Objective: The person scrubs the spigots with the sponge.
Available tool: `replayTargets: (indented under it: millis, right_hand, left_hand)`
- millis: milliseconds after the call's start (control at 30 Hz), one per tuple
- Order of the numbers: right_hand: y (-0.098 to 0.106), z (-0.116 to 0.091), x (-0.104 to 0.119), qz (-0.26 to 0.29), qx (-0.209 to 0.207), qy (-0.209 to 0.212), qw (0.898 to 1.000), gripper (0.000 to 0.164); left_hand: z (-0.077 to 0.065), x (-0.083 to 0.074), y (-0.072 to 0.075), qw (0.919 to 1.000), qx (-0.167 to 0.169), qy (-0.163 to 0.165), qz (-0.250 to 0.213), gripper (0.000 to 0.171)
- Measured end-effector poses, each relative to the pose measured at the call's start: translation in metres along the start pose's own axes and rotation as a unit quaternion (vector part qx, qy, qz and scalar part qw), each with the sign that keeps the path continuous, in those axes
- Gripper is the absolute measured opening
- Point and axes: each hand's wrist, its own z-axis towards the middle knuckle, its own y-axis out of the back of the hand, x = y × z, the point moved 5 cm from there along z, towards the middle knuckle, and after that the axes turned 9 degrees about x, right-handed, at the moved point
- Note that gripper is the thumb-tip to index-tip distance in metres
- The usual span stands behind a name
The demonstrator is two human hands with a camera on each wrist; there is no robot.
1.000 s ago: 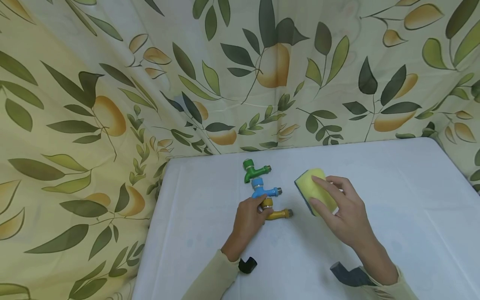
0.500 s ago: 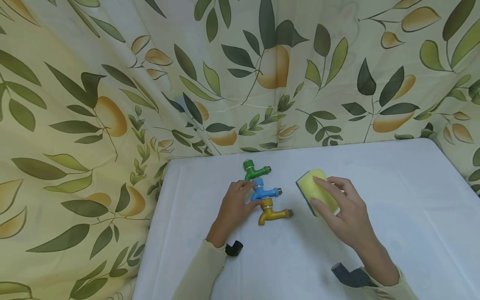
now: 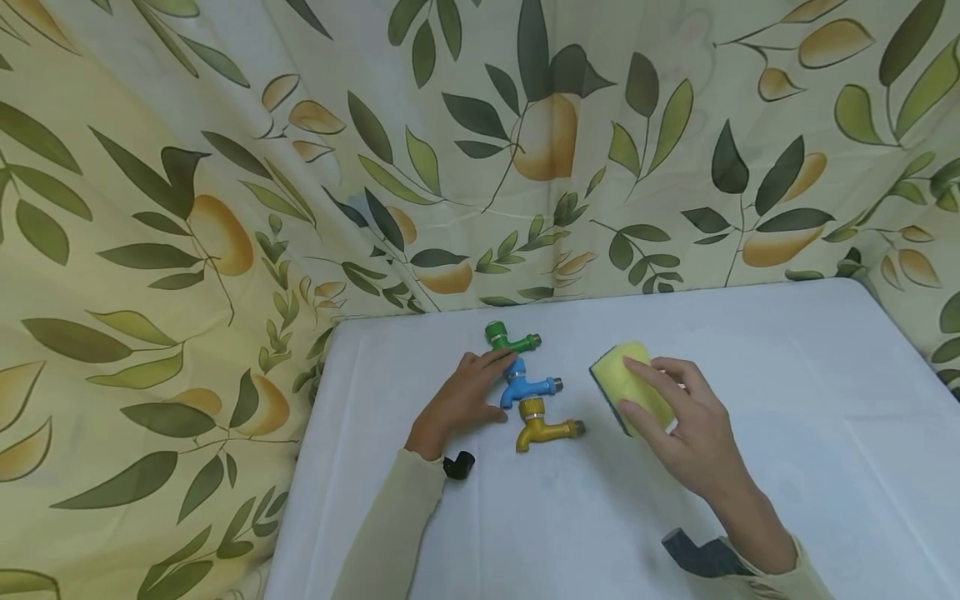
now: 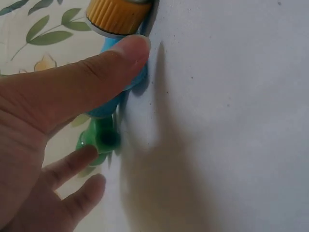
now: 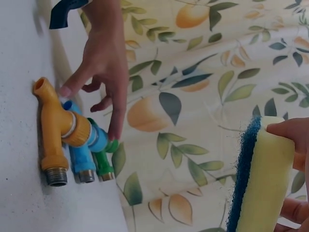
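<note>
Three taps lie in a column on the white table: a green tap farthest away, a blue tap in the middle and a yellow tap nearest. My left hand is just left of the blue tap, thumb and fingers spread apart. Its forefinger reaches over by the blue knob, close to the green tap; whether it touches is unclear. My right hand pinches a yellow sponge between thumb and fingers, right of the taps. In the right wrist view a dark blue scouring layer covers one face of the sponge.
A white cloth covers the table. Behind it and along the left hangs a leaf-and-fruit patterned curtain. A black piece sits at my left wrist and a dark grey one at my right.
My left hand has let go of the yellow tap and moved up and left to beside the blue one, its fingers spreading. The right hand with the sponge has hardly moved.
</note>
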Motion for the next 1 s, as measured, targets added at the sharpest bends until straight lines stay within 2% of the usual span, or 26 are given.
replayTargets:
  millis: [300,467,600,700,800,867,1000]
  right_hand:
    - [-0.004,-0.001,-0.003,0.001,0.001,0.002,1.000,0.061]
    - [-0.004,-0.001,-0.004,0.002,-0.002,0.005,1.000,0.061]
    - [-0.005,-0.001,-0.004,0.004,-0.004,0.008,1.000,0.060]
    - [-0.006,-0.002,-0.005,0.009,-0.005,0.010,1.000,0.061]
    - [-0.008,-0.001,-0.007,0.014,-0.001,0.007,1.000,0.060]
    - [-0.011,0.000,-0.009,0.014,0.004,0.001,1.000,0.059]
    - [-0.021,0.004,-0.013,0.010,0.021,-0.020,1.000,0.054]
  left_hand:
    - [0.010,0.001,-0.001,0.9998,0.003,0.018,-0.005,0.097]
    - [0.013,0.001,-0.001,0.9997,-0.019,0.016,0.000,0.094]
    - [0.010,-0.002,0.007,0.9992,-0.037,0.007,-0.007,0.092]
    - [0.003,-0.004,0.013,0.9981,-0.044,0.010,-0.043,0.093]
    - [-0.006,-0.004,0.016,0.9926,-0.054,0.005,-0.108,0.095]
    - [-0.011,-0.006,0.015,0.9862,-0.066,-0.012,-0.151,0.096]
    - [-0.023,-0.018,0.014,0.9665,-0.102,-0.066,-0.226,0.097]
